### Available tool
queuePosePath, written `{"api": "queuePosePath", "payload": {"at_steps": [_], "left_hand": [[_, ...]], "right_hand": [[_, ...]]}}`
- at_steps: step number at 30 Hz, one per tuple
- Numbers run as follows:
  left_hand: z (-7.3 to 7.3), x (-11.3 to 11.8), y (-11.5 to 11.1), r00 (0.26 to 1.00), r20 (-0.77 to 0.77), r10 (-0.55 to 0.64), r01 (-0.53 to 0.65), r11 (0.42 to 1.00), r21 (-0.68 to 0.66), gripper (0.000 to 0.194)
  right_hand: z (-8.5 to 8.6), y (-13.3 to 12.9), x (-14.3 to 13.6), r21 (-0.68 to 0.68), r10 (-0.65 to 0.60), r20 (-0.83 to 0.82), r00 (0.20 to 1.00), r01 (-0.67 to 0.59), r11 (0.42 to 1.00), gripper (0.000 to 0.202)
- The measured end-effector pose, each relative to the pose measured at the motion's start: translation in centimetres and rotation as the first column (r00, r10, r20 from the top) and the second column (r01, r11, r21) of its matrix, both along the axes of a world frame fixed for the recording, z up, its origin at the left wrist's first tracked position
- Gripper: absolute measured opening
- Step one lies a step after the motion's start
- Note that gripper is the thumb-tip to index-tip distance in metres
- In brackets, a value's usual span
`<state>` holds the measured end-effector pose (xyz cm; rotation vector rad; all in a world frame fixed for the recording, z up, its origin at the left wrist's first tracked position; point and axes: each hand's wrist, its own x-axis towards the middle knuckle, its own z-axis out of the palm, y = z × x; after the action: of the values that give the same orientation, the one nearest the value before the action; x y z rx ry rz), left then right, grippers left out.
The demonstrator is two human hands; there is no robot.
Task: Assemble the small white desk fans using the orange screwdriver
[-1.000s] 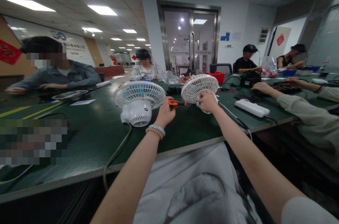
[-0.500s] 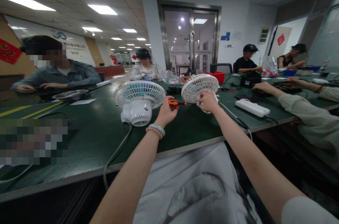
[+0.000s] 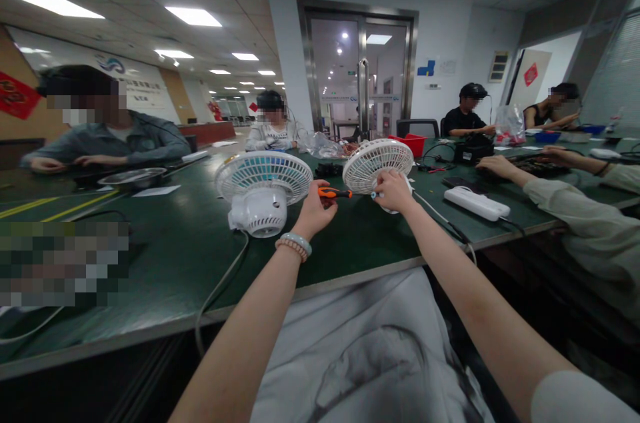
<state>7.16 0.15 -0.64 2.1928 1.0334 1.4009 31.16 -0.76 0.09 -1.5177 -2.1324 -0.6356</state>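
An orange-and-black screwdriver is in my closed left hand, pointing right over the table. Just left of that hand a white fan shows its motor housing and round grille, with blue blades behind the bars. My right hand is closed against the rear of a second white fan, and covers most of that fan's housing. A small pale-blue tip sticks out by its fingers; what it belongs to is hidden.
A white power strip lies right of the second fan, near a co-worker's hands. Cords run over the front edge of the green table. A red bin and clear plastic bags are behind the fans. Other people sit around.
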Motion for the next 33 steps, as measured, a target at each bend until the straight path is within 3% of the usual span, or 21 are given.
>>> {"api": "queuePosePath", "payload": {"at_steps": [29, 33], "left_hand": [[0.0, -0.1, -0.1, 0.999, 0.024, -0.037, 0.038, 0.999, -0.024, 0.050], [-0.1, 0.0, 0.0, 0.997, 0.049, -0.066, 0.068, 0.997, -0.037, 0.048]], "right_hand": [[0.3, -0.3, 0.2, -0.002, 0.043, 0.001, 0.999, -0.043, 0.999, 0.026], [0.7, -1.5, -0.7, 0.079, 0.090, -0.065, 0.994, -0.085, 0.993, 0.031]]}}
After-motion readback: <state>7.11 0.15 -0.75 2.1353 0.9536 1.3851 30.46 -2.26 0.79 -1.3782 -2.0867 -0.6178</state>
